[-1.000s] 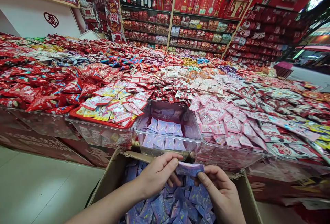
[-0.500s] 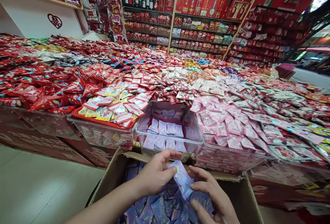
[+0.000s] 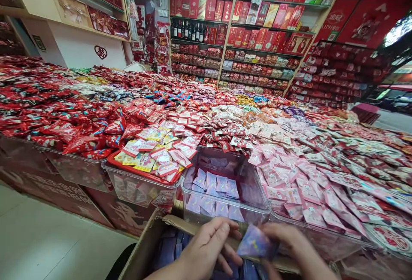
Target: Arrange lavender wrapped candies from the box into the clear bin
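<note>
A small purple candy packet with yellow specks hangs over an open cardboard box, between my hands. My right hand, blurred by motion, grips the packet at its right side. Just left of the packet is my left hand, its fingers partly bent and apart with nothing seen in them. More purple packets fill the box beneath my hands. Beyond the box's far edge stands a clear plastic bin, where similar purple packets lie in neat rows.
A bin with a red tray of yellow and pink packets stands left of the clear bin. Pink packets are heaped to its right. Red packets cover the far left. Shelves of bottles and red boxes rise behind.
The purple packet has passed from my left hand to my right and shifted rightward. The left fingers have come off it. The view has tilted up and turned slightly left.
</note>
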### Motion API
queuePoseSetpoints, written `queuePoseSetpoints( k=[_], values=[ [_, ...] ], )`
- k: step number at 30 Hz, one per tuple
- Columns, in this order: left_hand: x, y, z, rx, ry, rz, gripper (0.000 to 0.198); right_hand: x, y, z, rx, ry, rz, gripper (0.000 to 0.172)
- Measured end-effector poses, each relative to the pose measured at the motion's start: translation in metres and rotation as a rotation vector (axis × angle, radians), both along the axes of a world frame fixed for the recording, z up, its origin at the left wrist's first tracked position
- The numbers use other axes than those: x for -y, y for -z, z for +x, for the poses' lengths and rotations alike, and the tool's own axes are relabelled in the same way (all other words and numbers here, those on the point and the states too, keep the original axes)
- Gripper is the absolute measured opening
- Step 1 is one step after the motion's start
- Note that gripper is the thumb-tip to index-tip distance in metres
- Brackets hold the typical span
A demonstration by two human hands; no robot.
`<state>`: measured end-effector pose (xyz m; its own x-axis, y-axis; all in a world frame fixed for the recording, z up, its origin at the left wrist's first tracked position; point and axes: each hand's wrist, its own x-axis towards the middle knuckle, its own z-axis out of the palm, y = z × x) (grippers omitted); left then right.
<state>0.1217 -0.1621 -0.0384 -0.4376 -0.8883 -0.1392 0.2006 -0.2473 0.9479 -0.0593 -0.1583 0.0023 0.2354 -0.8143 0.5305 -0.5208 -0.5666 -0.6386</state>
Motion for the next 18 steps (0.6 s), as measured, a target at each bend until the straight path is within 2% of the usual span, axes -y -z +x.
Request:
queuePoseSetpoints(
  k=[1,3,4,6,9,12,15,18],
  values=[
    [0.000,0.001,-0.001,-0.004,0.019,0.014,0.045,0.009,-0.020,-0.001,-0.066,0.024,-0.020,0.031],
    [0.001,0.004,-0.003,0.036,0.061,-0.019,0.047,0.034,-0.054,0.004,-0.200,0.053,-0.129,0.022],
    [0.001,0.005,-0.004,0.075,0.080,-0.050,0.046,0.049,-0.066,0.009,-0.278,0.026,-0.116,0.019],
    [0.000,0.006,-0.004,0.160,0.113,-0.101,0.042,0.080,-0.075,0.025,-0.470,-0.084,0.019,0.018],
    [0.002,0.003,-0.003,0.243,0.136,-0.139,0.037,0.118,-0.064,0.054,-0.845,-0.242,0.173,0.017],
    [0.004,0.000,-0.001,0.303,0.146,-0.175,0.030,0.132,-0.042,0.081,-1.192,-0.411,0.217,0.021],
    [0.006,-0.001,0.000,0.320,0.154,-0.216,0.026,0.132,-0.026,0.097,-1.362,-0.495,0.293,0.020],
    [0.006,-0.003,0.001,0.312,0.163,-0.231,0.025,0.132,-0.017,0.103,-1.411,-0.520,0.338,0.020]
  ],
)
